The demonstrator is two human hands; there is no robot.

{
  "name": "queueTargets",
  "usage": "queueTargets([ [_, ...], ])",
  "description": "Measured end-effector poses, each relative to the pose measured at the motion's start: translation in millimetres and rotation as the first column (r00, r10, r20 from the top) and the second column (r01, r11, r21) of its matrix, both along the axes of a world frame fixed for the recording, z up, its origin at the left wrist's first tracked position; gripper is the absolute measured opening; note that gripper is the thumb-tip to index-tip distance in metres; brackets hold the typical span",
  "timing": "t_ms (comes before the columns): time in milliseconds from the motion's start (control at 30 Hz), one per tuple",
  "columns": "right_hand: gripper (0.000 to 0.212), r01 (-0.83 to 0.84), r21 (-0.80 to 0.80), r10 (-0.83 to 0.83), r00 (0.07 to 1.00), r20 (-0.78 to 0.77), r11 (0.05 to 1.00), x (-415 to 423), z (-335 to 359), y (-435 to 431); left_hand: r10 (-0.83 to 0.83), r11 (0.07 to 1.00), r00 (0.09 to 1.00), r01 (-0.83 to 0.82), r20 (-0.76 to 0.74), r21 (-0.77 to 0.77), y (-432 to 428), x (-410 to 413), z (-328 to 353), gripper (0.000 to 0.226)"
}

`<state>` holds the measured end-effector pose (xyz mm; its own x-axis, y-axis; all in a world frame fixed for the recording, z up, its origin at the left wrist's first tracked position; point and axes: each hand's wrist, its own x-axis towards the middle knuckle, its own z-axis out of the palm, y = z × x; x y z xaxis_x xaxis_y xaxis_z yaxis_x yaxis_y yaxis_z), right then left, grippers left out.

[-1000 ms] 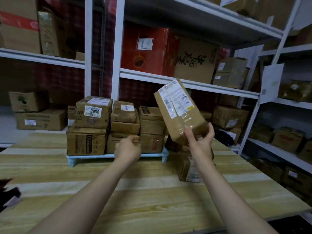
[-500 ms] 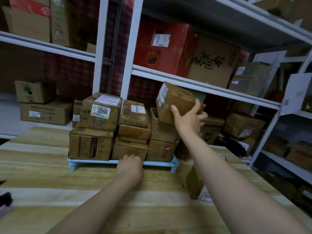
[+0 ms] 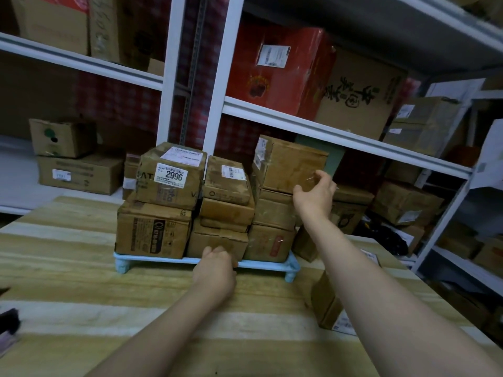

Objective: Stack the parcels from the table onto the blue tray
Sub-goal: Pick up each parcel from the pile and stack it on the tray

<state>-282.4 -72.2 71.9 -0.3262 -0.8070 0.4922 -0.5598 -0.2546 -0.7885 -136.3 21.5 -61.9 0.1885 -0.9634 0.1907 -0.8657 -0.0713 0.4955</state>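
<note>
Parcels crowd the blue tray (image 3: 261, 264) as my right hand (image 3: 315, 190), fingers curled on the top parcel (image 3: 291, 165), seats it atop the right-hand column, while my left hand (image 3: 216, 269), loosely closed and empty, braces the tray's front rim against sliding.

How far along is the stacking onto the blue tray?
Mostly done: the blue tray carries three columns of parcels, including the 2996 box. In hand: the right hand is at the top parcel on the right column; the left hand rests at the tray edge. Left: a parcel on the table, and possibly another beside the tray.
</note>
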Motion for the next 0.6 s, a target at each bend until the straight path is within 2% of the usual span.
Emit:
queueTargets([
  [200, 0.049, -0.021, 0.017, 0.020, 0.999, 0.046, 1.000, -9.9, -10.0, 6.5, 0.008, 1.000, 0.999, -0.009, 0.037, 0.019, 0.6, -4.3, -1.7, 0.030],
  [367, 0.041, 0.080, 0.188, -0.093, 0.994, 0.065, 0.979, -43.3, -48.4, 19.0, 0.014, 1.000, 0.992, -0.013, 0.122, -0.014, 5.9, -23.7, -5.5, 0.037],
  [467, 0.033, 0.170, 0.262, -0.191, 0.980, 0.058, 0.950, -84.1, -72.5, 30.8, -0.015, 0.999, 0.996, 0.019, 0.090, -0.048, 9.4, -48.3, -7.2, 0.038],
  [600, 0.027, 0.276, 0.338, -0.324, 0.941, 0.095, 0.900, -144.1, -89.4, 51.7, -0.084, 0.996, 0.996, 0.085, 0.027, -0.010, 13.0, -85.2, -9.3, 0.035],
])
